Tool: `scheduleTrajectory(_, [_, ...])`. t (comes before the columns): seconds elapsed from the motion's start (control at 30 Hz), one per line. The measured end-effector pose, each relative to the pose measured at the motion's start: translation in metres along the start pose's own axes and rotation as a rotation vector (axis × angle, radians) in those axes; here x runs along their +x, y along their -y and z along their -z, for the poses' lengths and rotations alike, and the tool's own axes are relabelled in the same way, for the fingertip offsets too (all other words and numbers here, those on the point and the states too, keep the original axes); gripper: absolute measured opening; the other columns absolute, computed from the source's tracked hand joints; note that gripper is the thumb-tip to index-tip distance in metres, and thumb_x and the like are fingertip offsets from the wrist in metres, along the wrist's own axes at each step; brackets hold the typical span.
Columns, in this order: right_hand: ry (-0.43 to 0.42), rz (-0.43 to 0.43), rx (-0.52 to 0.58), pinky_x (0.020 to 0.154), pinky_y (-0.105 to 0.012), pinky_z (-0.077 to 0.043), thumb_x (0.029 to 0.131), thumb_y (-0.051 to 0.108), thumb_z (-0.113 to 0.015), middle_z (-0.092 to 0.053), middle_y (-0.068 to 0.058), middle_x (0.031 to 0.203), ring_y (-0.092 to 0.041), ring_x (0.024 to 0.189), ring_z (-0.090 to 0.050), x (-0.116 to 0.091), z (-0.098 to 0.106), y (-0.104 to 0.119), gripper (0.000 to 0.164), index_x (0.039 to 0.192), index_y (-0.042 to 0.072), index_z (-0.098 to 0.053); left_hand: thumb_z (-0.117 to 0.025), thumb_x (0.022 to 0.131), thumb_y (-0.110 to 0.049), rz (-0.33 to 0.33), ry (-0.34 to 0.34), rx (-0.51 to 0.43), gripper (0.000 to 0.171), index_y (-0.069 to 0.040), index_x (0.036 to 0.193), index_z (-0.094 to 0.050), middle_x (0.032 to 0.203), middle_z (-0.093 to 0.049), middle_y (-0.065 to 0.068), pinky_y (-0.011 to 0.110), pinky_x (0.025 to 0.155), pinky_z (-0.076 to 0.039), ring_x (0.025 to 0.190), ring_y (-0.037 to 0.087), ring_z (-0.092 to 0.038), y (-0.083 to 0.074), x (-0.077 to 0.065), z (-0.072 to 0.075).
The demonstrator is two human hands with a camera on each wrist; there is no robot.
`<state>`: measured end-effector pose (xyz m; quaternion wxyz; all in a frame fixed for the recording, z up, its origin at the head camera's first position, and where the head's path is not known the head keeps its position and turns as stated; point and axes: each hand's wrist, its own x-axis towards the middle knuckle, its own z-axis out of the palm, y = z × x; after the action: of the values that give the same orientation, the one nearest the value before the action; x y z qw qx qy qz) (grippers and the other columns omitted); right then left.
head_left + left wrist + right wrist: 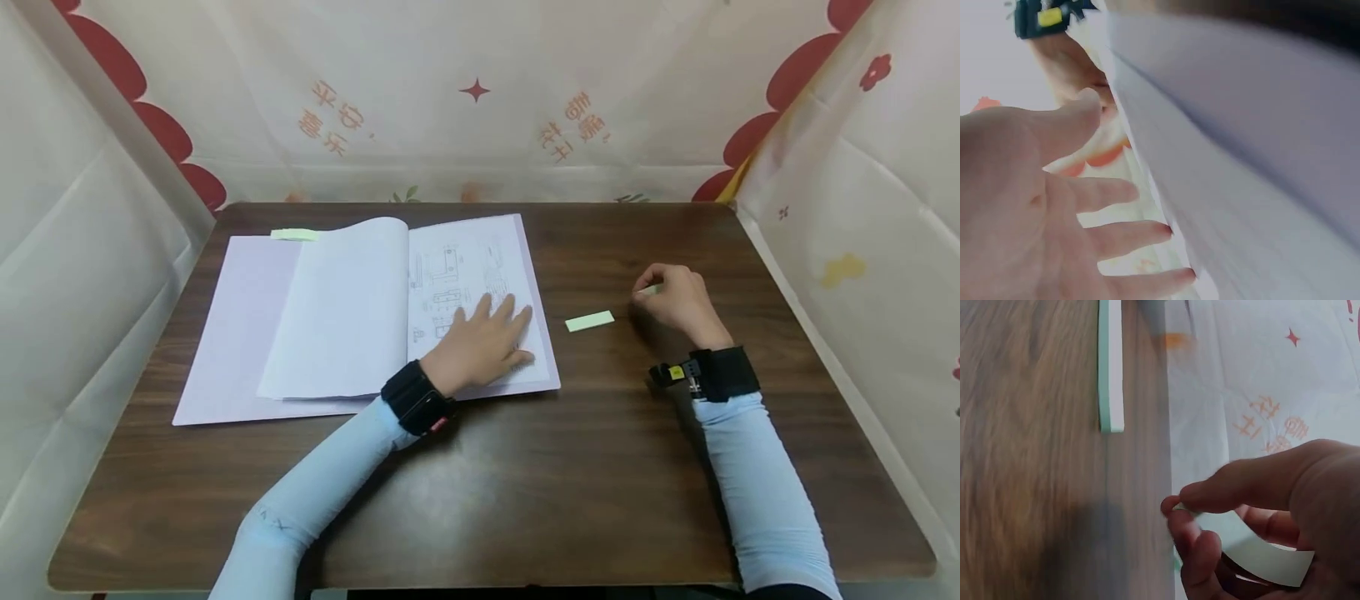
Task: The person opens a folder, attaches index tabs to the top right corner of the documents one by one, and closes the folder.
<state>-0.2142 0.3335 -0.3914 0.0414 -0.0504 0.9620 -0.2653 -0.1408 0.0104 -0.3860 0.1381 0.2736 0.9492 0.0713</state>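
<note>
My left hand [483, 342] rests with spread, straight fingers on the right-hand page [450, 250] of an open booklet, which carries printed technical drawings. In the left wrist view, its fingertips [1179, 275] meet the white paper [1166, 162]. Over the right side of the table, my right hand [678, 304] pinches a pale green sticky note strip [1272, 562] between thumb and fingers; the strip curves back under the palm. Between the booklet and this hand lies a thin pad of green sticky notes [590, 321], seen edge-on in the right wrist view.
A blank turned page [337, 317] covers part of the booklet's lavender cover [247, 333]. Another green sticky strip [295, 234] sticks out at the top left of that page. The dark wooden table [562, 483] is bordered by white printed cloth [420, 108] at the back and sides.
</note>
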Motion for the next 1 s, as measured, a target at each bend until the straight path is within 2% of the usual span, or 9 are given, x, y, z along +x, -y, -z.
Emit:
scheduleTrajectory(0.13, [0.036,0.036,0.037,0.077,-0.039,-0.044,0.099,0.017,-0.067,-0.066,-0.025,0.124,-0.036,0.103,-0.057,0.000,-0.006,0.009,0.024,0.119,0.004,-0.070,-0.049,0.103,-0.059,0.023,0.035,-0.016,0.073,-0.020,0.163,-0.032,0.172,-0.025,0.013,0.073,0.114,-0.032,0.156,0.048,-0.022,0.014,-0.012,-0.012])
scheduleTrajectory(0.23, [0.066,0.064,0.075,0.078,-0.038,-0.046,0.099,0.019,-0.068,-0.067,-0.022,0.126,-0.034,0.103,-0.060,0.013,-0.016,0.024,0.023,0.116,0.006,-0.073,-0.055,0.101,-0.058,0.027,0.055,-0.018,0.073,-0.021,0.162,-0.036,0.171,-0.026,0.014,0.073,0.113,-0.033,0.156,0.049,-0.022,0.018,-0.016,-0.017])
scheduleTrajectory(0.4, [0.116,0.063,0.188,0.082,-0.039,-0.052,0.096,0.021,-0.071,-0.071,-0.014,0.119,-0.030,0.097,-0.070,0.060,-0.046,0.055,0.021,0.112,0.008,-0.076,-0.063,0.097,-0.056,0.016,0.092,-0.002,0.075,-0.023,0.160,-0.039,0.171,-0.028,0.013,0.070,0.114,-0.035,0.155,0.047,-0.026,0.022,-0.019,-0.018])
scheduleTrajectory(0.57, [0.182,0.011,0.287,0.089,-0.040,-0.054,0.096,0.020,-0.072,-0.067,-0.014,0.125,-0.028,0.103,-0.068,0.108,-0.075,0.080,0.020,0.112,0.008,-0.076,-0.066,0.095,-0.056,0.002,0.122,0.009,0.079,-0.024,0.161,-0.038,0.171,-0.026,0.012,0.070,0.113,-0.036,0.155,0.046,-0.026,0.023,-0.020,-0.020])
scheduleTrajectory(0.73, [0.152,-0.056,0.367,0.089,-0.032,-0.056,0.098,0.012,-0.069,-0.066,-0.014,0.126,-0.026,0.102,-0.064,0.136,-0.088,0.096,0.017,0.112,0.004,-0.075,-0.067,0.095,-0.057,-0.008,0.115,0.019,0.080,-0.023,0.161,-0.038,0.171,-0.026,0.013,0.072,0.112,-0.036,0.155,0.047,-0.026,0.023,-0.020,-0.021])
scheduleTrajectory(0.87, [0.133,-0.092,0.412,0.081,-0.025,-0.058,0.099,0.010,-0.068,-0.068,-0.016,0.121,-0.025,0.096,-0.067,0.144,-0.090,0.106,0.019,0.115,0.002,-0.075,-0.066,0.094,-0.058,0.001,0.110,0.029,0.080,-0.024,0.161,-0.037,0.171,-0.026,0.013,0.071,0.112,-0.037,0.155,0.047,-0.027,0.022,-0.021,-0.021])
scheduleTrajectory(1.0, [0.086,-0.158,0.395,0.076,-0.023,-0.057,0.097,0.011,-0.071,-0.069,-0.014,0.120,-0.023,0.092,-0.069,0.153,-0.093,0.112,0.019,0.114,0.005,-0.077,-0.067,0.094,-0.058,0.001,0.091,0.041,0.080,-0.023,0.161,-0.038,0.171,-0.027,0.013,0.069,0.112,-0.039,0.154,0.047,-0.028,0.022,-0.022,-0.019])
